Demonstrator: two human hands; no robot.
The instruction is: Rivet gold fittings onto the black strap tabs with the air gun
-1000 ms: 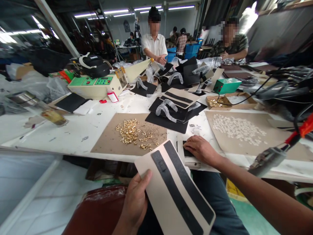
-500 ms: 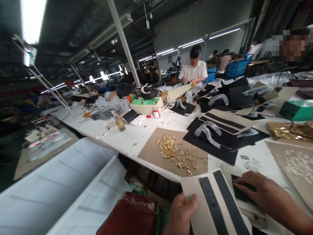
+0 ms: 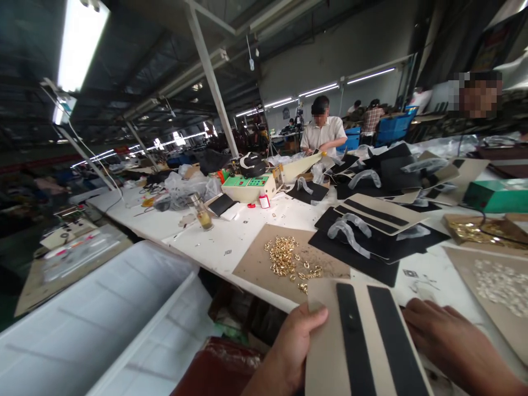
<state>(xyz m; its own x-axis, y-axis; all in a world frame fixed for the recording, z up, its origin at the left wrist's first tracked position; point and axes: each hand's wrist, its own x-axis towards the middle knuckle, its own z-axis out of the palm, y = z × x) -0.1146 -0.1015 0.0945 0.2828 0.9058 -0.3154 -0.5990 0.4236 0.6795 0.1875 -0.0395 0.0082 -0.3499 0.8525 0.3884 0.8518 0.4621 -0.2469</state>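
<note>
A beige panel with two black strips point(image 3: 324, 341) is held upright near the bottom of the view. My left hand point(image 3: 291, 341) grips its left edge, with the thumb on the front face. Just beyond the panel's right edge is my right hand point(image 3: 454, 335). Its fingertips are hidden behind the panel, so what they hold, if anything, does not show. Gold metal links point(image 3: 282, 256) lie in a heap on a brown sheet point(image 3: 251, 256) beyond the panel.
Black and beige panels with clear plastic-wrapped handles point(image 3: 350, 236) lie beyond the sheet. A green and cream machine point(image 3: 251, 187) and a glass jar point(image 3: 202, 212) stand farther back. White bin point(image 3: 124, 297) at left; brown tray point(image 3: 487, 234) at right. A person point(image 3: 324, 129) works across the table.
My left hand has brought the panel more upright, and it now covers part of the brown sheet. The fingers of my right hand and the small black piece near them are now largely hidden behind the panel.
</note>
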